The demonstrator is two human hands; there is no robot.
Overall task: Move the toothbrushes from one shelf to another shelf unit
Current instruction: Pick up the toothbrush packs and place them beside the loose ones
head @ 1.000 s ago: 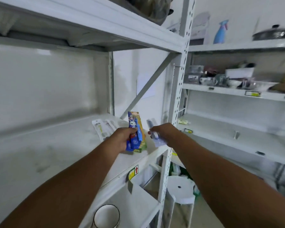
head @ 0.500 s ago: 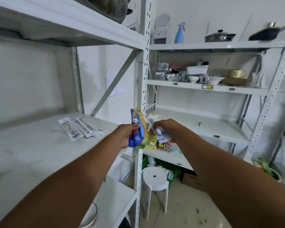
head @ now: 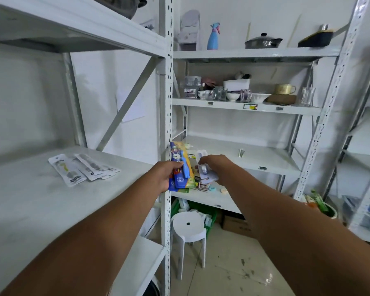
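Observation:
My left hand (head: 165, 175) grips a colourful blue and yellow toothbrush pack (head: 181, 167), held upright in front of the shelf post. My right hand (head: 217, 167) holds a pale white toothbrush pack (head: 203, 167) just to its right. Both hands are out over the gap between the two shelf units. Two or three white toothbrush packs (head: 81, 168) lie flat on the left shelf (head: 41, 201). The right unit's middle shelf (head: 265, 159) lies beyond my hands.
A perforated white post (head: 166, 124) separates the two units. Cups, bowls and glasses (head: 233, 94) crowd the upper right shelf. A pot (head: 263, 41) and a blue spray bottle (head: 213, 36) stand on top. A white stool (head: 189, 229) is on the floor below.
My view has swung to the right, from the left shelf toward the right unit. Both hands, each with its pack, moved off the left shelf and past the post.

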